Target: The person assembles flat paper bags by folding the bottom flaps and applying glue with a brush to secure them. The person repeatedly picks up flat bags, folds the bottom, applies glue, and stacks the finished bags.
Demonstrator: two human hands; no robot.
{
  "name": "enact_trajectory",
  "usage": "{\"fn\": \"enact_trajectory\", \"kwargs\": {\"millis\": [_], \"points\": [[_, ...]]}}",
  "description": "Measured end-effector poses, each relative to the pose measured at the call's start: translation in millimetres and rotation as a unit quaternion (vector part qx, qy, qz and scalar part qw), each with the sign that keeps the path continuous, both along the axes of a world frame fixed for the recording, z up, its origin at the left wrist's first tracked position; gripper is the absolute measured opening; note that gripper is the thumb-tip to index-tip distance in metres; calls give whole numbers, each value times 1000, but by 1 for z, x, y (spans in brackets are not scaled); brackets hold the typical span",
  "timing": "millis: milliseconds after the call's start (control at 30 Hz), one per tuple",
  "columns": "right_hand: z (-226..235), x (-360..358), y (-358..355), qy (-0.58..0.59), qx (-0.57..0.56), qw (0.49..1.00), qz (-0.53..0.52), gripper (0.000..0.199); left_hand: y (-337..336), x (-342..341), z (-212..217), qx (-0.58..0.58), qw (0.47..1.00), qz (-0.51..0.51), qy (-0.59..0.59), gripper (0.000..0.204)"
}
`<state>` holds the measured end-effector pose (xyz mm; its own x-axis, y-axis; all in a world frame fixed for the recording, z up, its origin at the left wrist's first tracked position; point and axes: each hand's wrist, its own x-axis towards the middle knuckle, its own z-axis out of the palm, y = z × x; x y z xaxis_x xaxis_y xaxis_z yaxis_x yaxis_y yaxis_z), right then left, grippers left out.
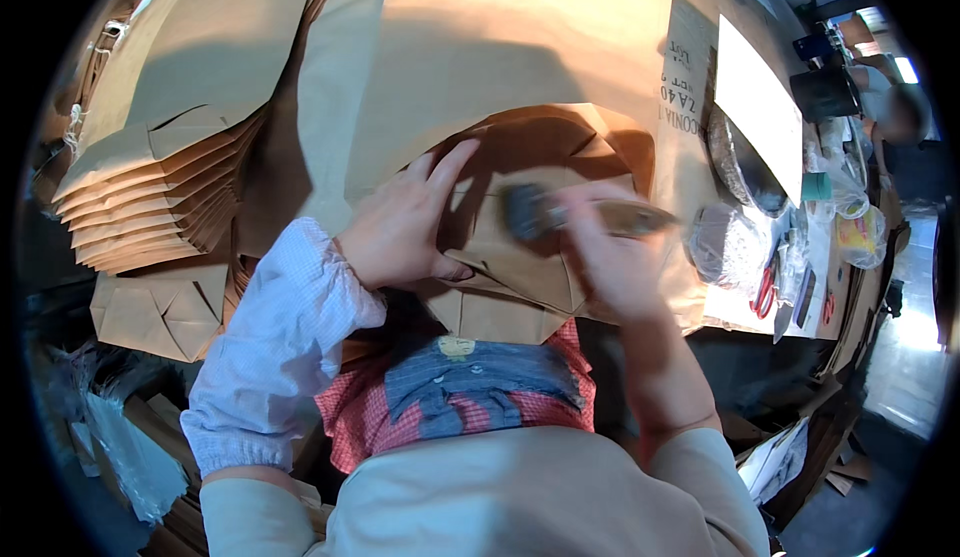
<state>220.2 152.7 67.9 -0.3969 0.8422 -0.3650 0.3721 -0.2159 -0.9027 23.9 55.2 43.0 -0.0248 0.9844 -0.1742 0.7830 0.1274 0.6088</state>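
A large brown paper bag (500, 47) lies in front of me, its near end folded open into creased flaps. My left hand (405, 219) rests on that end with thumb and fingers spread. Its fingertips reach the upper edge of the opening and its thumb lies on the lower flap. In my right hand (610, 247) is a brush (526, 213) with dark bristles and a brownish handle. The bristles are over the inner paper of the opened end; motion blurs them, so I cannot tell whether they touch it.
A fanned stack of folded paper bags (165, 192) sits at the left. To the right are a dark round container (740, 162) under a white sheet (757, 107), a clear plastic bag (722, 242), red-handled scissors (765, 292) and a knife (803, 297). Another person (895, 107) is at far right.
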Motion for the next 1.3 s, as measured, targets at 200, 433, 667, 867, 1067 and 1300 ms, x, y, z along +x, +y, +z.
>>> {"fn": "enact_trajectory", "kwargs": {"millis": [200, 433, 667, 867, 1067, 1300], "points": [[-8, 43, 33, -101, 340, 924, 146, 11, -2, 1, -2, 1, 1000, -5, -3, 112], [21, 88, 40, -8, 200, 974, 103, 9, 1, -9, -7, 18, 997, -53, 57, 66], [12, 17, 49, 24, 354, 832, 427, 23, -5, -12, -11, 18, 988, -102, 113, 49], [-3, 10, 64, 27, 375, 824, 425, 22, -5, -11, -10, 38, 988, -105, 109, 41], [17, 55, 57, 45, 278, 958, 59, 13, 4, -4, -11, 14, 999, 28, -12, 17], [-5, 39, 28, -19, 110, 993, 43, 10, 18, 0, -33, 72, 992, 98, 28, 13]]}}
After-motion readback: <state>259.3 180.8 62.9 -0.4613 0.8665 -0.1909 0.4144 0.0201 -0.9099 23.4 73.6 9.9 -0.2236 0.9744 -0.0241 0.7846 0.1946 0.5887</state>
